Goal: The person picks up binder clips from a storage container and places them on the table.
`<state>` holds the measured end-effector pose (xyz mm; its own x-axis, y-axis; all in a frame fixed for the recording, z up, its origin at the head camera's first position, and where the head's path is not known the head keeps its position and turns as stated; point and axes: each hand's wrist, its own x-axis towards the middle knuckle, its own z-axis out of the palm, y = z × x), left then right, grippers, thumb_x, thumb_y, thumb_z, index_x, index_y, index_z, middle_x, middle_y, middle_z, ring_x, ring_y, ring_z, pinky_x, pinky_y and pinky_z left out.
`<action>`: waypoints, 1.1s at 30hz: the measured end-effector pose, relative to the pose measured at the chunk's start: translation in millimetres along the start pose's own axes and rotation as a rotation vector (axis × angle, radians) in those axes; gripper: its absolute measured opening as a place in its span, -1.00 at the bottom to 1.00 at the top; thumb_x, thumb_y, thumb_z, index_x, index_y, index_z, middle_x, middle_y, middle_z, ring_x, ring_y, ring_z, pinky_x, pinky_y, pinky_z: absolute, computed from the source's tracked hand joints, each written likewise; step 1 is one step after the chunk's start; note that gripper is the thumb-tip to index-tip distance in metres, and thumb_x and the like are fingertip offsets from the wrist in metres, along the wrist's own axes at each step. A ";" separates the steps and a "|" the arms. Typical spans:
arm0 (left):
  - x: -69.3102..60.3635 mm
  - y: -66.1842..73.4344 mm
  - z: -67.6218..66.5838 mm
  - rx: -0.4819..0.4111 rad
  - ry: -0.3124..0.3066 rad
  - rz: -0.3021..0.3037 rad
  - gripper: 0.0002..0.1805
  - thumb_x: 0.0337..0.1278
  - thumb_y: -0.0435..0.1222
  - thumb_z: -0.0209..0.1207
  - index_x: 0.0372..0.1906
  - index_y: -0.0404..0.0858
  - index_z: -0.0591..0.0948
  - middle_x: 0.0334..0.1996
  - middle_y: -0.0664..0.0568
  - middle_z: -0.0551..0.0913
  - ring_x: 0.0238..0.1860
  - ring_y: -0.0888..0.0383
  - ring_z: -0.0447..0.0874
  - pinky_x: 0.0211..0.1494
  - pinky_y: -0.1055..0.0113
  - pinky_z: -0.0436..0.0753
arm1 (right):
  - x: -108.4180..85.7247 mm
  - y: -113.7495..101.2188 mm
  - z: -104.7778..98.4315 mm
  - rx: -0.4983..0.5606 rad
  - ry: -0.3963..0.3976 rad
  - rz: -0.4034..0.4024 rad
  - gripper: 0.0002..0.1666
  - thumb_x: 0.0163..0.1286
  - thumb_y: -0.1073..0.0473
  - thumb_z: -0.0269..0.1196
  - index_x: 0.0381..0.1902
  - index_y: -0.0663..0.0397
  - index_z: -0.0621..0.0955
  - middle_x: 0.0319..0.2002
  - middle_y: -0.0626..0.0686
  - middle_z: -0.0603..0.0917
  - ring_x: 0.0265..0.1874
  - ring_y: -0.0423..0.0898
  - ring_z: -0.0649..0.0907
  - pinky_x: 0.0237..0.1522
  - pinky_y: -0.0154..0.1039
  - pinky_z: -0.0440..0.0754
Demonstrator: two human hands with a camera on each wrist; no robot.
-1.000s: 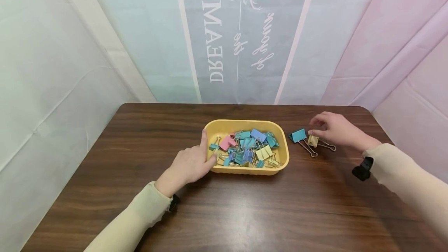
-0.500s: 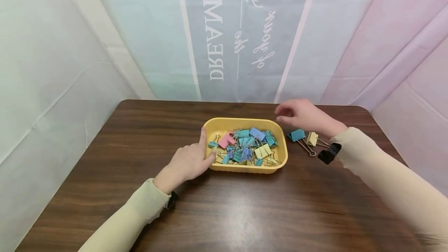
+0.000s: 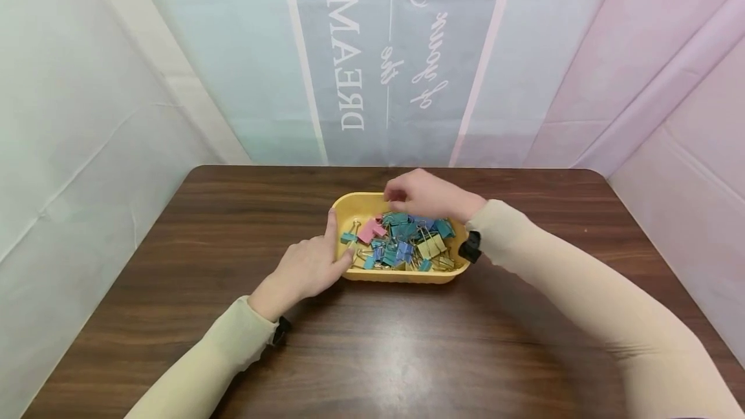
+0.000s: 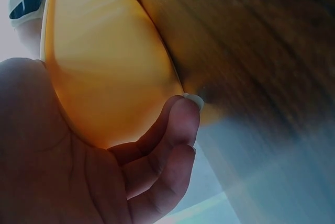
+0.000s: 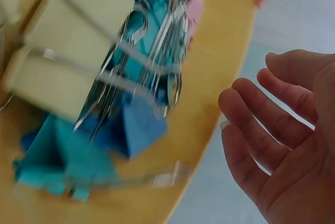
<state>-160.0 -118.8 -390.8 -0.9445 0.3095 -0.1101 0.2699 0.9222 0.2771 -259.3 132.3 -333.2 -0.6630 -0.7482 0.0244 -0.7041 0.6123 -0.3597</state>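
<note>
A yellow plastic basket (image 3: 401,277) on the table holds a jumble of binder clips. Among them are a pink clip (image 3: 370,230), a pale yellow clip (image 3: 431,247), a blue clip (image 3: 404,251) and a teal clip (image 3: 445,229). My left hand (image 3: 305,270) grips the basket's left end; in the left wrist view its fingers (image 4: 183,119) curl against the outer wall. Over the basket's back rim hovers my right hand (image 3: 431,196), fingers loosely bent. Nothing lies between those fingers (image 5: 251,114) in the right wrist view.
The dark wood-grain table (image 3: 372,348) has a back edge close behind the basket. Printed cloth (image 3: 384,63) hangs behind it, with more cloth at both sides. The right sleeve (image 3: 559,277) crosses the right part of the table.
My right hand has moved left from beside a blue and a pale yellow binder clip to above the basket. Those two clips are now hidden behind the sleeve. My left hand keeps its hold.
</note>
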 end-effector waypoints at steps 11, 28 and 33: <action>-0.3 -1.6 -1.0 -0.007 -0.001 0.001 -0.01 0.41 0.17 -0.12 0.57 -0.40 -0.20 -0.68 0.03 0.46 -0.65 0.07 0.46 -0.59 0.18 0.41 | 37.5 -30.9 35.7 -0.143 -0.227 -0.061 -0.86 0.39 0.08 0.30 -0.18 0.00 0.67 -0.25 -0.10 0.64 -0.26 -0.21 0.60 -0.15 -0.26 0.57; 0.0 -1.6 0.6 -0.012 -0.017 -0.004 0.00 0.40 0.21 -0.18 0.58 -0.36 -0.25 -0.69 0.04 0.46 -0.70 0.08 0.43 -0.63 0.20 0.36 | 44.5 -41.8 47.5 -0.235 -0.263 -0.068 -0.89 0.26 0.12 0.36 -0.30 -0.09 0.62 -0.31 -0.13 0.55 -0.36 -0.22 0.54 -0.21 -0.32 0.52; -0.2 -1.3 -0.1 -0.004 -0.012 -0.005 0.01 0.40 0.22 -0.17 0.58 -0.37 -0.23 -0.69 0.04 0.46 -0.68 0.08 0.44 -0.62 0.19 0.38 | 40.8 -41.0 40.7 -0.208 -0.171 -0.103 -0.82 0.18 0.10 0.40 -0.39 -0.11 0.57 -0.36 -0.16 0.53 -0.35 -0.17 0.49 -0.10 -0.23 0.41</action>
<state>-160.2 -120.1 -391.1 -0.9435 0.3076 -0.1234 0.2642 0.9228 0.2805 -247.1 66.3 -355.4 -0.5451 -0.8308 -0.1126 -0.8143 0.5566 -0.1644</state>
